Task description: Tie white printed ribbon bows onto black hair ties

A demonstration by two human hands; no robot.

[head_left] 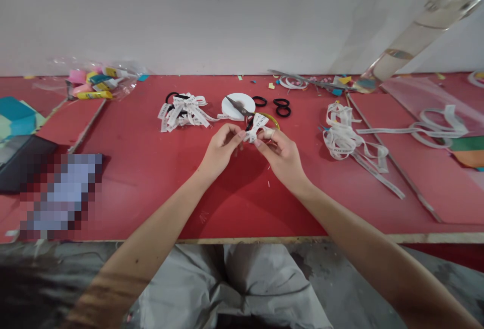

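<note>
A white ribbon bow with dark print (pixel 257 121) is pinched between my two hands above the middle of the table. My left hand (pixel 222 148) grips its left side between thumb and forefinger. On the other side, my right hand (pixel 283 156) pinches it the same way. Right behind the bow lie scissors (pixel 246 112) with a yellow handle, partly hidden by the bow and fingers. Their blades rest over a white round spool (pixel 229 111). Something black shows beside the bow; I cannot tell whether it belongs to it. Three black hair ties (pixel 283 112) lie beyond my right hand.
Printed ribbon bows on black hair ties (pixel 185 112) are heaped at left. Loose ribbon (pixel 338 140) lies tangled at right. A bag of glue bottles (pixel 102 82), a phone (pixel 66 188) and a dark case (pixel 26 162) sit leftward. A clear bottle (pixel 408 42) leans against the wall.
</note>
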